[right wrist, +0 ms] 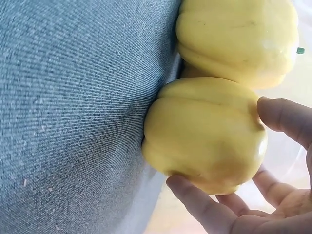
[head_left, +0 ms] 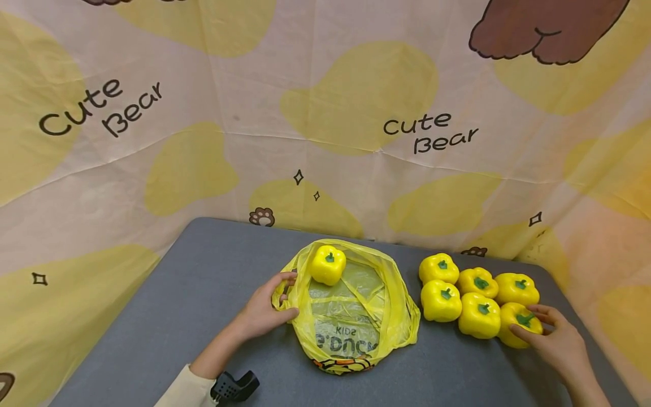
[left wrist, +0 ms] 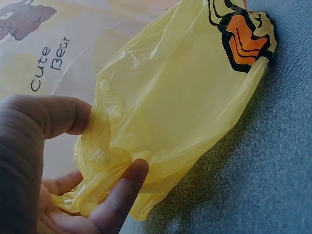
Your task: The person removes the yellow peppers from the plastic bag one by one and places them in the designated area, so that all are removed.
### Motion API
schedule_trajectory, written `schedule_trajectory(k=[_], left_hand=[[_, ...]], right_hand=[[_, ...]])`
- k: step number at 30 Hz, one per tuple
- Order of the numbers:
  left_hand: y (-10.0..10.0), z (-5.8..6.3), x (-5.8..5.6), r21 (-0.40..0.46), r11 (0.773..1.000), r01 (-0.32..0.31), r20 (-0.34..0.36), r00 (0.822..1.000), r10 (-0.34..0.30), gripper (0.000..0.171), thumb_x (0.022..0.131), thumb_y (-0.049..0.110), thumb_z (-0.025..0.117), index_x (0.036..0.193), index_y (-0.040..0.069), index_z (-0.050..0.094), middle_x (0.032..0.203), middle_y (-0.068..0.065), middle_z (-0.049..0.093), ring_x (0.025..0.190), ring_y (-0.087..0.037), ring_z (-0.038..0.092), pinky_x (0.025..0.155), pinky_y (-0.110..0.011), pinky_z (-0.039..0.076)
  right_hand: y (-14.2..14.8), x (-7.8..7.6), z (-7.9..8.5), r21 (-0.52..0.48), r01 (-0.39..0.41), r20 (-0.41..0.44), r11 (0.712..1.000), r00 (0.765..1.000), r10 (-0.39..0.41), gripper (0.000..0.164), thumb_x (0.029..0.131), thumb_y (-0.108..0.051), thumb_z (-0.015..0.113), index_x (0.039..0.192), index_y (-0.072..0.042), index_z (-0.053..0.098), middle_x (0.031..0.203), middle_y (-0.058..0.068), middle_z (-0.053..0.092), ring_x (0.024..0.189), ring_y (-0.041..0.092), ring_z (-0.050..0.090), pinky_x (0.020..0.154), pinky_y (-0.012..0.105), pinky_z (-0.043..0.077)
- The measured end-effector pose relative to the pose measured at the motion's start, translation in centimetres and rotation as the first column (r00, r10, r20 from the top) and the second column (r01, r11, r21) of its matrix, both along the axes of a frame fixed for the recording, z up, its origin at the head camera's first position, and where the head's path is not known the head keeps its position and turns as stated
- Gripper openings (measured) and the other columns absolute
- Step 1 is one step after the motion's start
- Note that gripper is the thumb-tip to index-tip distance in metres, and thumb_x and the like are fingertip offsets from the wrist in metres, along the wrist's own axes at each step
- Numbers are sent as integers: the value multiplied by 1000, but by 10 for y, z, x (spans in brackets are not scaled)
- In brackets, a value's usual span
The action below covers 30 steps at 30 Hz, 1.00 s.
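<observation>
A yellow plastic bag (head_left: 402,311) lies with its mouth spread wide on the table, lettering visible through it. One yellow bell pepper (head_left: 327,267) with a green stem sits inside, at its far left. My left hand (head_left: 264,308) holds the bag's left rim; the left wrist view shows the thin plastic (left wrist: 151,97) bunched between thumb and fingers. At the right, my right hand (head_left: 559,339) grips the nearest right bell pepper (right wrist: 204,136), thumb on one side and fingers round the other. That pepper still touches the table and stands beside another pepper (right wrist: 239,39).
Several more yellow bell peppers (head_left: 441,301) stand in two close rows right of the bag. The grey table (head_left: 203,271) ends at a fabric backdrop (head_left: 346,102) printed with bears and lettering. A black wrist strap mount (head_left: 235,387) is on the left sleeve.
</observation>
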State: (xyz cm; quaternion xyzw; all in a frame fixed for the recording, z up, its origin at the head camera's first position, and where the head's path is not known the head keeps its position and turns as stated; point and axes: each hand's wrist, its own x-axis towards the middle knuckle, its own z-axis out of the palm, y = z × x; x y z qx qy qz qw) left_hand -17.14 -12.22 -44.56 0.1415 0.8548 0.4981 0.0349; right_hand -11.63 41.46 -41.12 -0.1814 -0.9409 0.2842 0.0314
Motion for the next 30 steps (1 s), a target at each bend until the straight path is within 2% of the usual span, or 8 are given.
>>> schedule_trajectory(k=[6, 14, 16, 17, 19, 22, 26, 30], left_hand=[[0, 0, 0, 5, 1000, 7, -10, 1000, -7, 67, 77, 16, 75, 137, 14, 47, 131, -11, 58, 106, -25, 61, 88, -31, 50], [-1, 0, 0, 9, 1000, 14, -19, 1000, -14, 67, 77, 16, 76, 137, 12, 47, 131, -14, 57, 106, -27, 62, 88, -32, 50], [-1, 0, 0, 10, 1000, 17, -25, 1000, -16, 67, 77, 16, 76, 137, 11, 47, 131, -15, 57, 106, -27, 62, 88, -33, 50], [-1, 0, 1, 9, 1000, 15, -28, 999, -15, 67, 77, 16, 76, 137, 11, 47, 131, -15, 57, 106, -27, 62, 88, -33, 50], [-2, 0, 0, 10, 1000, 12, -33, 999, -11, 66, 77, 16, 75, 137, 11, 47, 130, -15, 57, 106, -27, 62, 88, -32, 50], [-1, 1, 1, 12, 1000, 1, -38, 999, 0, 66, 76, 15, 76, 136, 11, 48, 130, -14, 58, 105, -26, 62, 88, -31, 50], [0, 2, 0, 10, 1000, -3, -30, 1000, 3, 66, 76, 15, 75, 137, 13, 48, 131, -12, 57, 106, -25, 62, 87, -30, 50], [0, 2, 0, 13, 1000, 1, -23, 1000, -1, 66, 77, 16, 76, 137, 13, 47, 132, -12, 56, 108, -24, 61, 89, -31, 50]], right_hand=[[0, 1, 2, -11, -6, 12, 1000, 1000, 6, 75, 85, -45, 69, 135, 3, 41, 136, 40, 40, 112, 56, 52, 59, 24, 47], [-6, 4, 8, 0, 0, -116, 1000, 993, 0, 69, 87, -45, 67, 134, 2, 48, 130, 38, 50, 99, 43, 64, 55, 16, 44], [-10, 4, 11, -5, 4, -159, 1000, 987, -5, 67, 87, -44, 68, 133, 1, 49, 129, 36, 52, 88, 14, 67, 55, 11, 42], [-12, 5, 13, -9, 4, -183, 1000, 983, -6, 67, 87, -42, 68, 133, 1, 50, 130, 36, 52, 89, 10, 66, 56, 10, 41], [-18, 6, 16, -23, 5, -222, 1000, 975, -10, 65, 85, -40, 71, 133, -1, 51, 132, 31, 54, 82, -15, 51, 58, 5, 38], [-27, 6, 20, -45, -10, -267, 999, 964, -3, 61, 84, -36, 73, 133, -5, 53, 136, 25, 52, 80, -26, 32, 63, 3, 36], [-42, 5, 26, -62, -43, -307, 997, 952, 22, 58, 84, -34, 74, 133, -10, 55, 135, -2, 55, 85, -26, 37, 67, 6, 36], [-58, 0, 32, -82, -86, -336, 993, 940, 54, 55, 84, -32, 74, 132, -13, 57, 114, -35, 46, 89, -23, 41, 69, 7, 38]])
